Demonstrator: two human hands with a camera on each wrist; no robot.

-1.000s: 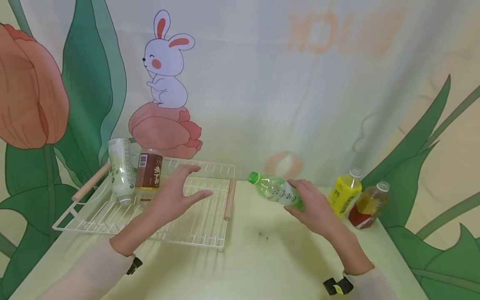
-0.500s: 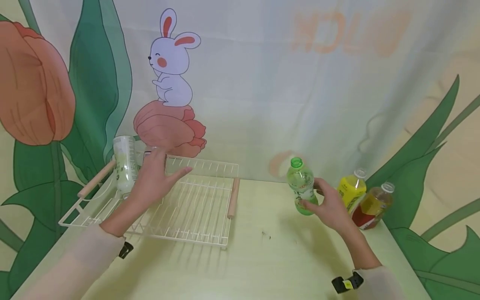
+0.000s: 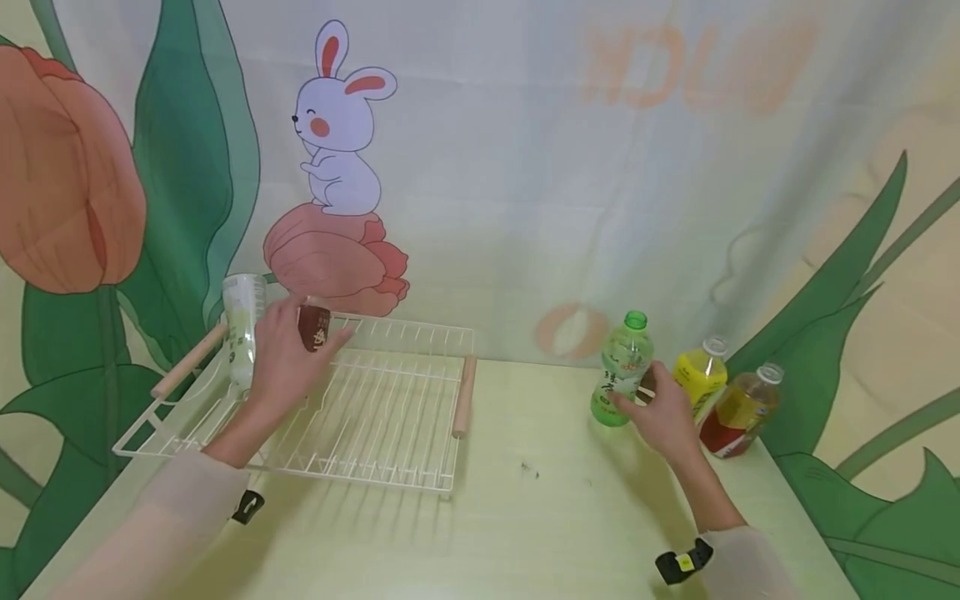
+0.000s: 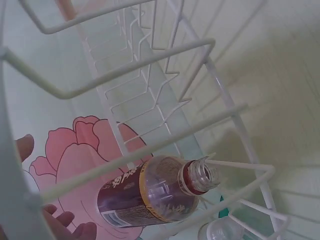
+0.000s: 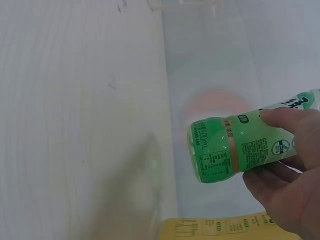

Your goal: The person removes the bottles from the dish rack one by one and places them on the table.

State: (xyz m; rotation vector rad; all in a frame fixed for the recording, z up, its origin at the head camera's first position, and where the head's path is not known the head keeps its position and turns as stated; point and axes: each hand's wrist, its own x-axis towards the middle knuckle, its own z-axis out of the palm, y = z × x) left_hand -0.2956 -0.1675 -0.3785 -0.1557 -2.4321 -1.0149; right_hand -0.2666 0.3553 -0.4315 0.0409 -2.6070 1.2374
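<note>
My right hand (image 3: pixel 663 417) grips a green plastic bottle (image 3: pixel 617 367) around its label, holding it almost upright right of the rack. In the right wrist view, thumb and fingers wrap the bottle (image 5: pixel 220 150), its base bare and seemingly off the table. My left hand (image 3: pixel 281 354) reaches over the wire rack (image 3: pixel 390 479), fingers spread beside a bottle with a dark red label (image 3: pixel 314 327). That bottle (image 4: pixel 135 197) leans neck-down in the rack, its mouth uncapped; the left fingertips stay apart from it in the left wrist view.
A white bottle (image 3: pixel 243 333) leans neck-down at the rack's left, partly behind my left hand. The rack has wooden handles (image 3: pixel 465 396). Right of the green bottle stand a yellow-labelled bottle (image 3: pixel 699 375) and a red-labelled bottle (image 3: pixel 738 417). A printed curtain (image 3: pixel 487 167) hangs behind the table.
My right hand has turned the green bottle from lying sideways to upright and moved it right. The left hand has moved left to the dark red-labelled bottle.
</note>
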